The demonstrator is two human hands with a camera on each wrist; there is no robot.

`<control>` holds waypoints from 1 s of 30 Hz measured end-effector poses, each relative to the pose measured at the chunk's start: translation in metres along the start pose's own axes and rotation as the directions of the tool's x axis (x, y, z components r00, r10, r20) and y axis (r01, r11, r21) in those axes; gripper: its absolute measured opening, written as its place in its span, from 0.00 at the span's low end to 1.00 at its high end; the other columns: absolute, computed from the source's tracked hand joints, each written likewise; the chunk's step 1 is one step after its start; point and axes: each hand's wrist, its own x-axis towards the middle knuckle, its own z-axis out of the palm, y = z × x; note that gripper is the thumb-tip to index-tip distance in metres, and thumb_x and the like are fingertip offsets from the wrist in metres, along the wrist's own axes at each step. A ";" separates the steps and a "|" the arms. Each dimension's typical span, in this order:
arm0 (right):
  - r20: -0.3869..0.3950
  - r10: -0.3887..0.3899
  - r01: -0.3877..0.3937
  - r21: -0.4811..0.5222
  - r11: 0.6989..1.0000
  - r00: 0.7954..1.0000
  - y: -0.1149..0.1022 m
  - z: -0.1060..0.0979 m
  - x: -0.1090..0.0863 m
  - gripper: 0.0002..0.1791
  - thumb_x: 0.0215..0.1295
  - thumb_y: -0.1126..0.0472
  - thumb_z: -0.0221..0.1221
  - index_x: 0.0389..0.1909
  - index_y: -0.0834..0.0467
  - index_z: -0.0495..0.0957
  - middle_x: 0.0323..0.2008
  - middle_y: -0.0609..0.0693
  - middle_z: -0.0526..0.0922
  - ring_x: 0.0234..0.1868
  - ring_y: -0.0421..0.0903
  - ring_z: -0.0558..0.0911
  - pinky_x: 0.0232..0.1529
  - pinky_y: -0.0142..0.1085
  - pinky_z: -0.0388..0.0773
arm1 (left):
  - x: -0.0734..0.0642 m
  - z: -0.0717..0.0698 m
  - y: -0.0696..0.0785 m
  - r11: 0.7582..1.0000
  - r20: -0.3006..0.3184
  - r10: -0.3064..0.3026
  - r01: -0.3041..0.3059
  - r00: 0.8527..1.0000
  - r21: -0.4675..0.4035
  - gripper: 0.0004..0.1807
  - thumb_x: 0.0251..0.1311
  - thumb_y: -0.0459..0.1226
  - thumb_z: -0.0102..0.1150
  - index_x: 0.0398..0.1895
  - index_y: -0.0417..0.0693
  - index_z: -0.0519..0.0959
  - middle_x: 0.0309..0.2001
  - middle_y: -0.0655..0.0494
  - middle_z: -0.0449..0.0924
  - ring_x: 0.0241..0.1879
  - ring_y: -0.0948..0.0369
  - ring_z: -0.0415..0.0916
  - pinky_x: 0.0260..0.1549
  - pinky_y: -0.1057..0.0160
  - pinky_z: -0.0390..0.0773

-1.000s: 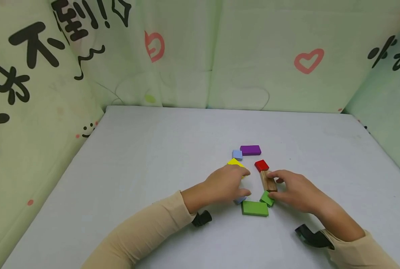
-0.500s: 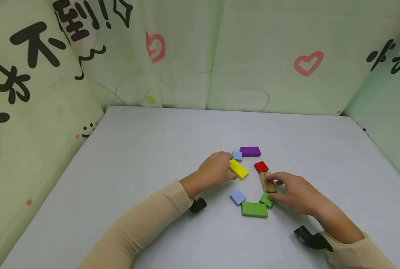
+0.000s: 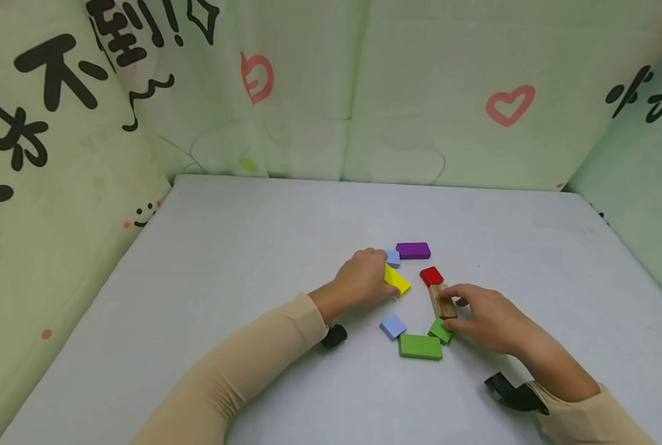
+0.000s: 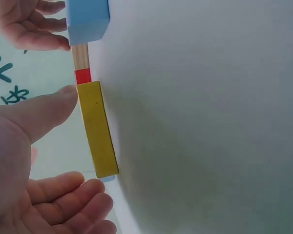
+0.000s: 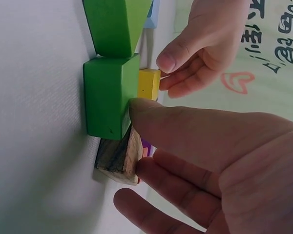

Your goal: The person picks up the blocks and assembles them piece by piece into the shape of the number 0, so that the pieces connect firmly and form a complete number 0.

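My left hand (image 3: 366, 275) spans the yellow block (image 3: 397, 280), thumb at its near end and fingers at its far end. In the left wrist view the thumb tip meets one end of that yellow block (image 4: 97, 129). My right hand (image 3: 489, 315) reaches over the right side of the ring of blocks. Its thumb rests against the small green block (image 5: 110, 97), and a fingertip touches the striped wooden block (image 5: 119, 158). At the wooden block's far end lies the red block (image 3: 431, 275). A light blue block (image 3: 393, 258) sits by the left fingertips.
A purple block (image 3: 413, 251) lies at the far side of the ring. Nearest the person are a long green block (image 3: 420, 347) and a second light blue block (image 3: 393, 326). The white table (image 3: 253, 247) is bordered by printed curtains (image 3: 308, 93).
My left hand first moved left and away from the person, uncovering the near light blue block, then came slightly right around the yellow block. The right hand has stayed in place.
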 end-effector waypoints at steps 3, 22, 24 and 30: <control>0.000 0.005 -0.005 -0.002 1.000 1.000 -0.001 0.000 0.000 0.32 0.58 0.56 0.71 0.61 0.64 0.74 0.55 0.65 0.78 0.54 0.64 0.77 0.50 0.58 0.76 | 0.002 0.001 0.001 1.000 0.001 -0.016 0.016 1.000 0.016 0.33 0.56 0.55 0.71 0.57 0.45 0.75 0.43 0.56 0.75 0.40 0.62 0.69 0.40 0.70 0.75; 0.004 0.000 0.000 0.008 1.000 1.000 -0.002 -0.001 0.001 0.32 0.59 0.55 0.71 0.62 0.64 0.73 0.55 0.65 0.78 0.53 0.63 0.77 0.49 0.57 0.77 | 0.006 -0.001 0.009 0.997 0.022 -0.021 0.020 1.000 0.070 0.36 0.56 0.58 0.68 0.58 0.43 0.74 0.42 0.56 0.73 0.41 0.61 0.68 0.39 0.66 0.73; 0.004 -0.001 0.001 0.010 1.000 1.000 -0.001 -0.001 0.000 0.32 0.59 0.55 0.71 0.62 0.64 0.73 0.55 0.65 0.78 0.53 0.63 0.78 0.49 0.57 0.77 | 0.006 0.000 0.008 0.998 0.033 -0.018 0.016 0.999 0.066 0.34 0.57 0.57 0.69 0.57 0.44 0.74 0.42 0.56 0.73 0.40 0.61 0.68 0.39 0.67 0.73; 0.006 0.000 0.000 0.014 1.000 1.000 0.000 -0.001 -0.001 0.32 0.59 0.55 0.71 0.62 0.64 0.74 0.55 0.64 0.78 0.53 0.62 0.78 0.49 0.56 0.77 | 0.008 0.002 0.003 1.000 0.061 0.015 -0.016 0.998 0.016 0.31 0.58 0.53 0.69 0.59 0.46 0.75 0.49 0.56 0.75 0.44 0.62 0.68 0.44 0.68 0.73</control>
